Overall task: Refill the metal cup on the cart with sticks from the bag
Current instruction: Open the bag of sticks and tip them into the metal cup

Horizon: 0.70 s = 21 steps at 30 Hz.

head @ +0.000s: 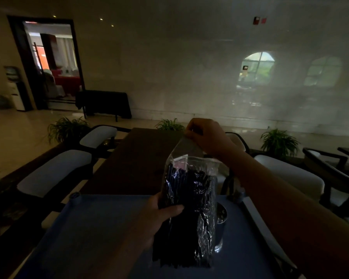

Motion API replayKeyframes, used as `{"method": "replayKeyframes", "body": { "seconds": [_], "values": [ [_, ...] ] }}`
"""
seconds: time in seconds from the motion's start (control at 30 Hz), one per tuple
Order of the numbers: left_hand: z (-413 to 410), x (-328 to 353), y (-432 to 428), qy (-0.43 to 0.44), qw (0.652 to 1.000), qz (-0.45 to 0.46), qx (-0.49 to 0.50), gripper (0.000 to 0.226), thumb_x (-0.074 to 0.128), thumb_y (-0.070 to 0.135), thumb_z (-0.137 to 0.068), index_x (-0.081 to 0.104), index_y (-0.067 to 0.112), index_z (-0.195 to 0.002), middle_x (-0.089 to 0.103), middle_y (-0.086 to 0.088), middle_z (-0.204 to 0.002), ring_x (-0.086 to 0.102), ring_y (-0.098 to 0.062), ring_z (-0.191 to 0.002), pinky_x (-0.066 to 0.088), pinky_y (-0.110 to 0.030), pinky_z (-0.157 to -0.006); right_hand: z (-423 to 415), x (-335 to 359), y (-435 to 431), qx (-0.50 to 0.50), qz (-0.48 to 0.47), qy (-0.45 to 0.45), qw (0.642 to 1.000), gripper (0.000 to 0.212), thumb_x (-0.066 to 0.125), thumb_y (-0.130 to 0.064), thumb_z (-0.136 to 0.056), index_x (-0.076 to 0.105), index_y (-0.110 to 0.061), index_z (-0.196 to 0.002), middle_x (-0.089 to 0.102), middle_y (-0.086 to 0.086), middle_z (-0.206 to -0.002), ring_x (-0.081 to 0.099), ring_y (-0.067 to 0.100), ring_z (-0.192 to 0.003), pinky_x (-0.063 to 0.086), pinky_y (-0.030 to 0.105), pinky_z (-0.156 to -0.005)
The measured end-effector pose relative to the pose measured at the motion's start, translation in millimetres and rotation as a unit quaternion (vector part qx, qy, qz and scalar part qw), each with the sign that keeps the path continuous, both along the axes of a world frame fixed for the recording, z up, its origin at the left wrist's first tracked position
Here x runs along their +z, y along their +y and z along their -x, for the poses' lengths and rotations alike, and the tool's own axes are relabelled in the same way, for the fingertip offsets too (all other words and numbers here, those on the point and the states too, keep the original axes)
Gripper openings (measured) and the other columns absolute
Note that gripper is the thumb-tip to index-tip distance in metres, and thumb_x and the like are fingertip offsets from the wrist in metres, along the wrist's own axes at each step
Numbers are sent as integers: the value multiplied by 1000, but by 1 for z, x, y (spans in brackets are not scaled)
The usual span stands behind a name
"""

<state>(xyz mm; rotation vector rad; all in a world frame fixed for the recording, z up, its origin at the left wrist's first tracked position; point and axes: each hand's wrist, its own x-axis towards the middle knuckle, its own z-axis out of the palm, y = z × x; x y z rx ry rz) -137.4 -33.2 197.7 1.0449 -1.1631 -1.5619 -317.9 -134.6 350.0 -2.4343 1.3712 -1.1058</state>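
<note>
Bag (pixel 189 208) of dark sticks (pixel 181 228) held upright above the blue cart (pixel 89 238).

Its middle is gripped by the left hand (pixel 161 216); its top is pinched by the right hand (pixel 208 137). The metal cup (pixel 221 220) is half hidden behind it.

The bag (pixel 189 208) is clear, crinkled plastic with silvery glints; the sticks (pixel 177 238) inside are black. The cart (pixel 101 234) top is blue. The metal cup (pixel 221 220) at right is shiny silver. The far table (pixel 133 162) is dark brown, and the chairs' (pixel 54 172) cushions are pale grey.
</note>
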Motion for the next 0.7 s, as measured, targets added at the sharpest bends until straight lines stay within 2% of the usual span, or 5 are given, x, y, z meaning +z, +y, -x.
{"method": "replayKeyframes", "body": {
  "seconds": [0.13,0.23,0.4,0.53,0.7],
  "values": [
    [1,-2,2,10,1000,-7,-20,60,83,18,-58,63,18,-115,78,-2,-101,74,-22,-94,59,-33,-74,3,9,-3,18,-27,32,999,7,69,-21,-89,64,-21,-84,57,-14,-70,53,-3,-63,40,15,-58],
    [3,-3,5,5,999,-6,-41,58,80,15,-61,63,13,-116,77,-6,-102,74,-24,-93,59,-30,-71,6,19,-6,29,-56,75,995,10,72,-25,-86,66,-24,-78,61,-12,-71,57,-4,-62,43,15,-59],
    [8,-8,9,-16,998,-9,-53,53,77,12,-66,64,11,-117,75,-12,-108,71,-31,-99,56,-44,-88,5,29,-11,42,-81,120,989,22,74,-27,-84,59,-35,-69,61,-14,-69,59,-10,-56,42,11,-59],
    [10,-8,10,-8,997,-6,-81,49,76,11,-66,66,16,-114,75,-9,-110,70,-28,-103,54,-42,-92,5,31,-17,26,-52,168,984,14,73,-29,-84,63,-25,-76,56,-15,-70,52,-4,-59,37,12,-56],
    [11,-8,9,18,995,-6,-98,48,80,7,-69,66,16,-114,75,-9,-110,71,-27,-101,58,-31,-77,7,31,-22,25,-26,172,984,13,74,-28,-84,66,-18,-84,54,-15,-67,50,-5,-59,38,14,-56]
  ]
}}
